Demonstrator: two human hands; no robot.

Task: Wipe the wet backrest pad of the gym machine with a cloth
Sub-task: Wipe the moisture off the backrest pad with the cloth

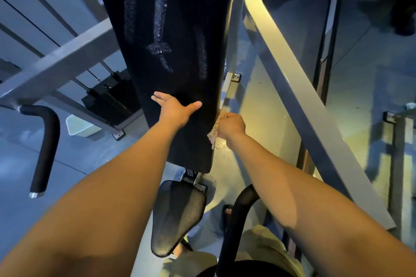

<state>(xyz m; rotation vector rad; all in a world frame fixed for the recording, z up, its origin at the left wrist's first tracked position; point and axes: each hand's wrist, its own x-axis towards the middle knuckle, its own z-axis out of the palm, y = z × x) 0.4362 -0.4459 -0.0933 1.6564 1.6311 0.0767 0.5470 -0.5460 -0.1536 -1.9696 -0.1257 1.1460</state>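
I'm seeing the backrest pad (pixel 180 18) showing black, with whitish speckled streaks running down it. The cloth (pixel 215 131) is reading beige, mottled brown. The seat (pixel 177 216) is showing black, fine-grained. The frame bar (pixel 67 60) is coming through grey, the side handle (pixel 45 141) black, its end cap (pixel 33 195) silver. The bin (pixel 78 126) is looking pale green, the shorts (pixel 263 245) khaki.

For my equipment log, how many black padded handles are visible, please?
2: the left handle hangs beside the backrest pad; the right handle rises beside the seat. More may be hidden.
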